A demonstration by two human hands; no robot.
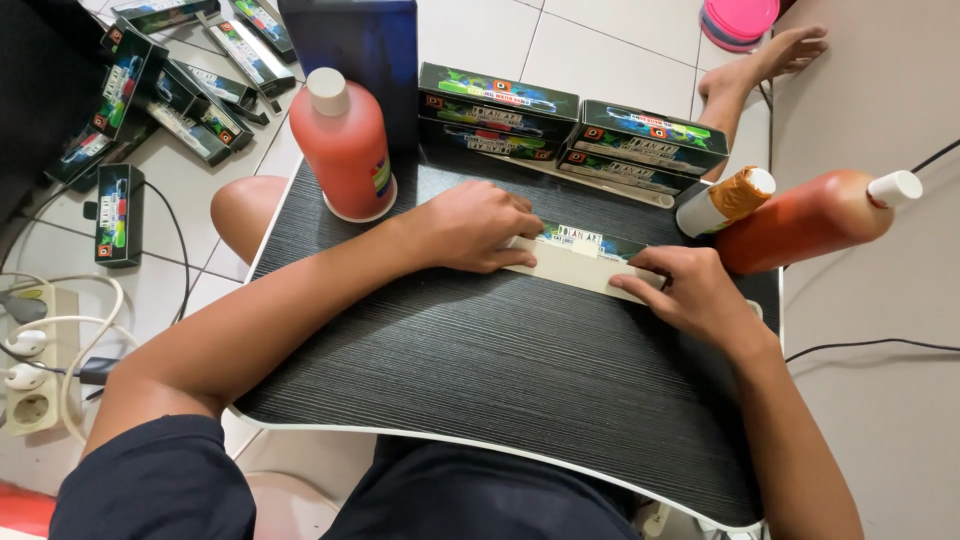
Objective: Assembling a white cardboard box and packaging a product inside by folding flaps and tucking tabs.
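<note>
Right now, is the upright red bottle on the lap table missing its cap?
No. The upright red bottle has a pale cap on its neck, standing on the lap table beyond the left hand.

The left hand (470,228) covers one end of the flat carton (580,262) — its fold unseen. The top edge cuts off the blue box (350,50) and pink lid (740,20).

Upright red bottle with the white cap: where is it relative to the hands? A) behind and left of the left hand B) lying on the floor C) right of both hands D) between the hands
A: the upright red bottle stands on the tabletop beyond and left of the left hand; the right hand is farther right.
</note>
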